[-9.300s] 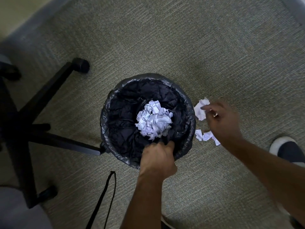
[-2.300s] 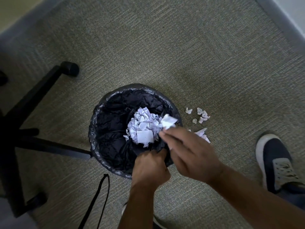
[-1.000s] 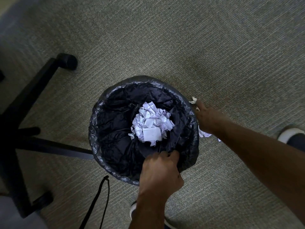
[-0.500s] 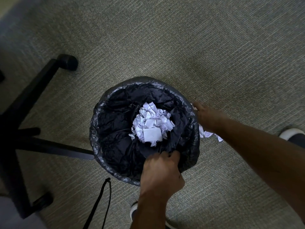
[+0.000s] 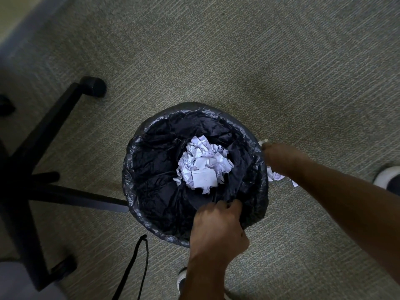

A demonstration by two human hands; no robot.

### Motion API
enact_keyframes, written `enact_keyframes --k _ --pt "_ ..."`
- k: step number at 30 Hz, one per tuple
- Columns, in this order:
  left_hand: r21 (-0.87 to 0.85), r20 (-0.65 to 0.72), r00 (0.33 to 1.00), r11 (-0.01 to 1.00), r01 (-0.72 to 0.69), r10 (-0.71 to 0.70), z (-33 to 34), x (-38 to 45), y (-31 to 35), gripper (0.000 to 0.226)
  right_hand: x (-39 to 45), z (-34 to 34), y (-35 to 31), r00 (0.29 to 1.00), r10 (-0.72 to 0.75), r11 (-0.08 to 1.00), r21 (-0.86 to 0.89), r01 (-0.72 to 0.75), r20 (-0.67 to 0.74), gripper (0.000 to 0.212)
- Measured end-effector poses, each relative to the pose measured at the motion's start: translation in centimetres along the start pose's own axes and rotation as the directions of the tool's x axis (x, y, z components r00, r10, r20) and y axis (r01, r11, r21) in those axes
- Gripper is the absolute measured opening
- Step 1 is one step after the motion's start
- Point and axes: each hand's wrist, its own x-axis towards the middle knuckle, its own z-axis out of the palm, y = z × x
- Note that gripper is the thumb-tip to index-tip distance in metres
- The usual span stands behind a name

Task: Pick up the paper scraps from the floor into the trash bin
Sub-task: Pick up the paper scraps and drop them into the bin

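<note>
- Paper scraps (image 5: 274, 176) were seen on the grey-green carpet (image 5: 238, 61) just to the right of the trash bin (image 5: 138, 161), at centre right of the frame; most of them were hidden beneath the right hand.
- One small white scrap (image 5: 264, 141) showed at the tips of the right hand (image 5: 281, 158), close against the bin's outer wall; whether it was pinched or merely touched could not be told.
- The right hand was reached down to the floor beside the bin, with its back turned to the camera; its fingers were out of sight, so their state could not be told.
- The left hand (image 5: 216, 230) was placed on the bin's near rim, at lower centre of the frame, with its fingers curled over the edge and gripping the black liner (image 5: 155, 191).
- A heap of crumpled white paper (image 5: 203, 165) was seen inside the bin, near the middle of the liner, with a flat rectangular piece lying on its near side.
- The black base of an office chair (image 5: 54, 118) was spread across the left of the frame, one of its legs ending right beside the bin's left wall.
- A thin black strap (image 5: 138, 263) hung at lower centre, left of the left forearm.
- A shoe with a white toe (image 5: 387, 176) was seen at the right edge, and part of another shoe (image 5: 181, 282) at the bottom, beside the left forearm.
</note>
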Motion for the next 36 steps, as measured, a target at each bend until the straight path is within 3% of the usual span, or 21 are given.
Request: enact_keyframes --k 2,4,6,9,14,17,21,23,25,27,30,31,33,36 --pt "0.001 0.001 1.000 1.000 0.002 -0.002 -0.1 0.0 0.0 0.030 -0.3 -0.5 -0.1 1.000 0.030 0.987 0.158 -0.029 -0.003 0.034" --pt "0.004 0.001 1.000 1.000 0.006 -0.006 -0.1 0.0 0.0 0.030 -1.0 -1.0 -0.5 0.992 0.049 0.984 0.177 -0.028 -0.119 0.035" --pt "0.003 -0.003 1.000 1.000 0.005 -0.005 0.0 0.0 0.1 0.029 -1.1 -0.8 -0.5 0.966 0.055 0.987 0.160 -0.014 -0.254 0.053" --pt "0.008 -0.006 1.000 1.000 -0.002 0.002 0.2 -0.1 0.0 0.029 -0.5 -0.6 -0.4 0.963 0.093 0.980 0.194 -0.044 -0.252 0.075" --pt "0.018 -0.014 1.000 1.000 -0.023 0.024 0.4 0.0 -0.2 0.032 0.1 -0.7 -0.7 0.970 0.121 0.981 0.177 -0.083 -0.212 0.048" --pt "0.035 -0.018 0.999 0.999 -0.028 0.029 0.5 -0.1 -0.1 0.033 0.4 -0.5 -0.5 0.981 0.081 0.993 0.101 -0.064 -0.177 0.043" --pt "0.053 -0.035 0.999 0.998 -0.035 0.037 0.9 -0.2 0.0 0.033 -0.8 -1.2 -0.9 0.960 0.156 0.975 0.192 -0.111 -0.234 0.022" --pt "0.054 -0.040 0.999 0.998 -0.028 0.030 0.8 -0.1 -0.1 0.032 -2.1 -1.3 -1.3 0.899 0.264 0.903 0.416 -0.103 -0.350 0.018" --pt "0.049 -0.040 0.999 0.999 -0.018 0.020 0.5 0.1 -0.3 0.031 -4.3 -1.8 -2.0 0.808 0.406 0.730 0.683 -0.005 -0.428 0.013" --pt "0.055 -0.016 1.000 0.998 -0.004 0.004 0.0 0.3 -0.2 0.029 -6.7 -2.8 -2.9 0.703 0.550 0.544 0.832 0.108 -0.450 0.013" --pt "0.064 0.027 0.999 0.998 0.015 -0.016 -0.6 0.2 0.0 0.030 -10.0 -5.3 -4.1 0.563 0.780 0.163 0.958 0.235 -0.271 0.006" --pt "0.059 0.035 0.999 0.998 0.021 -0.023 -0.7 0.2 0.1 0.031 -11.1 -6.4 -4.5 0.527 0.817 0.102 0.958 0.269 -0.235 0.011" --pt "0.059 0.033 0.999 0.998 0.036 -0.038 -1.1 0.0 0.4 0.036 -12.8 -8.5 -5.3 0.503 0.819 0.105 0.934 0.342 -0.277 0.017" --pt "0.064 0.041 0.998 0.997 0.039 -0.042 -1.6 -0.1 0.7 0.040 -15.4 -11.5 -7.5 0.531 0.673 0.267 0.838 0.476 -0.516 0.017"
